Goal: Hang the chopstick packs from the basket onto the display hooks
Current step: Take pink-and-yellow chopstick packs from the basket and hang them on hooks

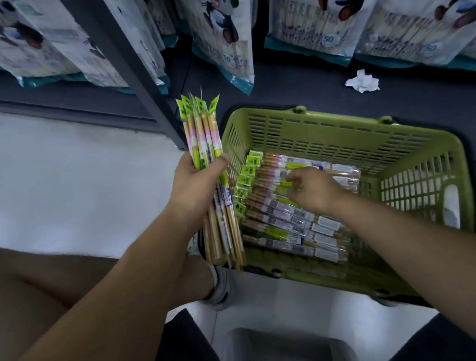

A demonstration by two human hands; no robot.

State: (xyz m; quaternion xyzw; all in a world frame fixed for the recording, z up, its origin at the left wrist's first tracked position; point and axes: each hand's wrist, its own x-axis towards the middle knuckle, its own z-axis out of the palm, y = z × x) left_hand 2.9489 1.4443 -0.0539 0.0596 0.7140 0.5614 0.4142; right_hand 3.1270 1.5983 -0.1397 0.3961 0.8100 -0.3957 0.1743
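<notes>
My left hand (196, 184) grips a bundle of several chopstick packs (206, 141), held upright with their green header tags on top, just left of the basket. A green plastic basket (349, 135) sits on the floor with several more chopstick packs (289, 225) lying flat in it. My right hand (311, 186) reaches down into the basket, its fingers curled on the top packs; it is blurred, so a hold on a pack is unclear. No display hooks are visible.
Large panda-print bags (222, 24) hang along a dark shelf unit at the back, with a dark upright post (133, 65) left of the basket. A crumpled white paper (362, 82) lies on the dark base. A grey stool (293, 358) is below me, my knee at left.
</notes>
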